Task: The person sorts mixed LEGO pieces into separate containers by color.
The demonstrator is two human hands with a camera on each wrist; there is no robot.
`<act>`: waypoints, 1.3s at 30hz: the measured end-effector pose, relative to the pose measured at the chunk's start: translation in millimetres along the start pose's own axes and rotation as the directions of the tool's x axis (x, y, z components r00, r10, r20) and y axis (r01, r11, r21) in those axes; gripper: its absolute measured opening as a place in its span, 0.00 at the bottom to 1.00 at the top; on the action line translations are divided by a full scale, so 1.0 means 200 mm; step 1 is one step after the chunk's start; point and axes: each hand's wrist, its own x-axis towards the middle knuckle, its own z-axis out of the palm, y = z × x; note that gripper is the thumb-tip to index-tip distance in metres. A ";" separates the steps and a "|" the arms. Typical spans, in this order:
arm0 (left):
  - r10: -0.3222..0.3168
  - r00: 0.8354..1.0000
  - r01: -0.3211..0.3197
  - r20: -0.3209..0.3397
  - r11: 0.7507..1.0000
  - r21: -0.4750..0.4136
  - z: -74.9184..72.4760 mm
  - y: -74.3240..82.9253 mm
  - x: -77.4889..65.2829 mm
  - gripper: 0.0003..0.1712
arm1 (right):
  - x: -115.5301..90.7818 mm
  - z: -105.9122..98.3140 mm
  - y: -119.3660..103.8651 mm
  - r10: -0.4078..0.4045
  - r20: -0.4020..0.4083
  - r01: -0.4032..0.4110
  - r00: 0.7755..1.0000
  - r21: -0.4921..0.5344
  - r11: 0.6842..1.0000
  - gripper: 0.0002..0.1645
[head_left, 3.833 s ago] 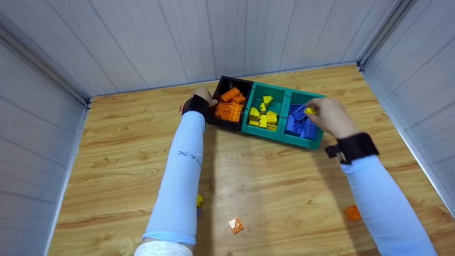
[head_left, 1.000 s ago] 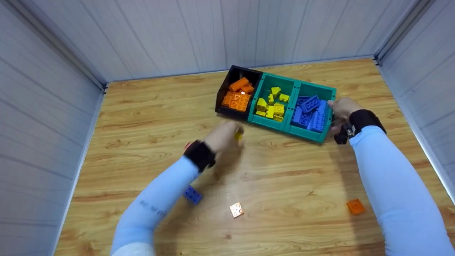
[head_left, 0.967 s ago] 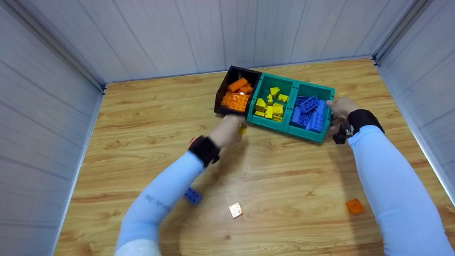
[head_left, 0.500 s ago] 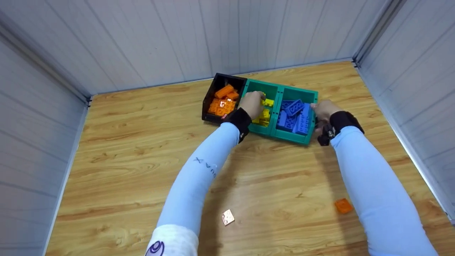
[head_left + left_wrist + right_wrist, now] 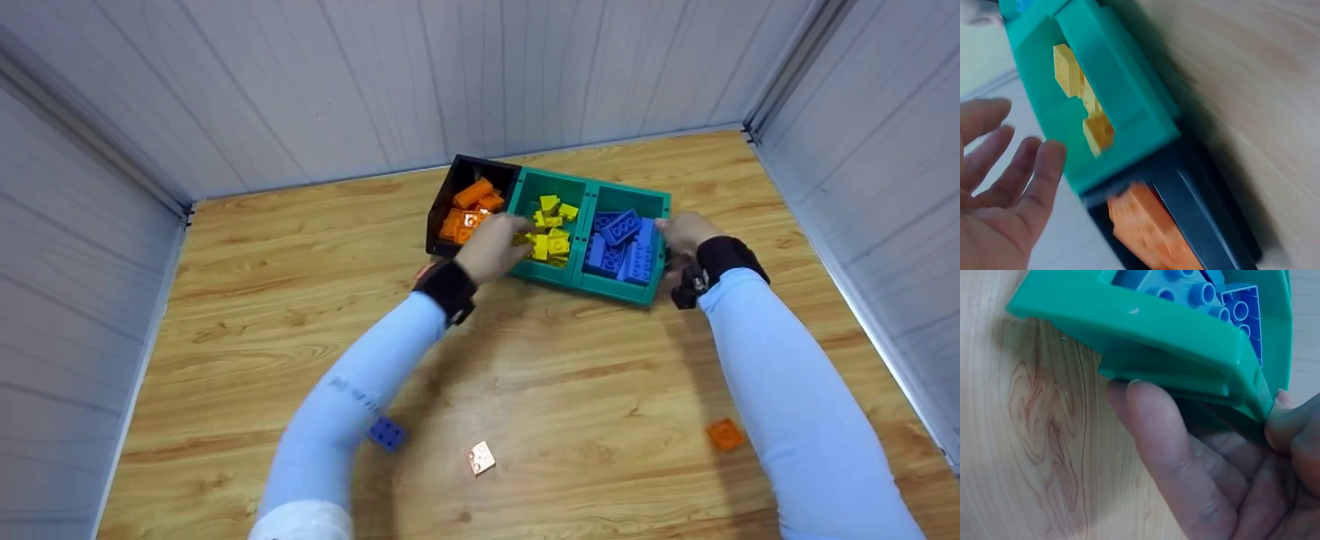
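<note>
My left hand [image 5: 491, 247] is over the near left corner of the middle green bin, beside yellow bricks [image 5: 555, 244]. In the left wrist view, its fingers [image 5: 1050, 163] are spread with nothing between them. The right hand [image 5: 684, 232] grips the end of the right-hand green bin [image 5: 615, 289], which holds blue bricks [image 5: 622, 251]. Up close in the right wrist view, the thumb [image 5: 1283, 422] lies against the rim and the fingers reach beneath it. Left of the green bins, a black bin [image 5: 435, 225] contains orange bricks [image 5: 472, 196].
On the wooden table lie a blue brick [image 5: 387, 433] by the left forearm, a shiny pale-orange brick [image 5: 481, 458] at the front, and an orange brick [image 5: 724, 434] near the right forearm. A red piece [image 5: 422, 271] peeks out past the left wristband. Panelled walls [image 5: 375, 82] enclose the table.
My left hand carried a yellow brick into the middle green bin, let it go, and has drawn back toward the lower left. The right hand moved from over the blue bricks to the bin's end.
</note>
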 end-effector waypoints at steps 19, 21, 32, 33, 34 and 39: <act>-0.306 0.952 0.305 0.002 0.947 0.097 -0.03 -0.19 -1.24 0.30 | -0.02 -0.01 0.00 -0.019 0.022 0.020 1.000 -0.029 0.999 0.38; -0.370 0.929 0.368 0.002 0.923 0.118 0.00 -0.17 -1.31 0.34 | -0.01 -0.01 0.00 -0.025 0.022 0.026 0.999 -0.033 0.999 0.38; -0.412 0.911 0.409 0.009 0.907 0.099 0.14 -0.13 -1.39 0.24 | -0.02 -0.01 0.02 -0.023 0.019 0.024 1.000 -0.025 0.999 0.37; -0.409 0.913 0.407 0.003 0.909 0.088 0.14 -0.13 -1.38 0.23 | -0.02 -0.01 0.03 -0.020 0.021 0.020 1.000 -0.003 1.000 0.36; -0.404 0.915 0.403 -0.002 0.912 0.078 0.14 -0.13 -1.37 0.23 | -0.02 0.00 0.03 -0.024 0.018 0.024 1.000 0.002 1.000 0.36; -0.350 0.936 0.352 -0.048 0.934 0.053 0.11 -0.09 -1.24 0.23 | -0.02 0.00 0.01 -0.038 0.023 0.038 0.999 -0.009 0.999 0.38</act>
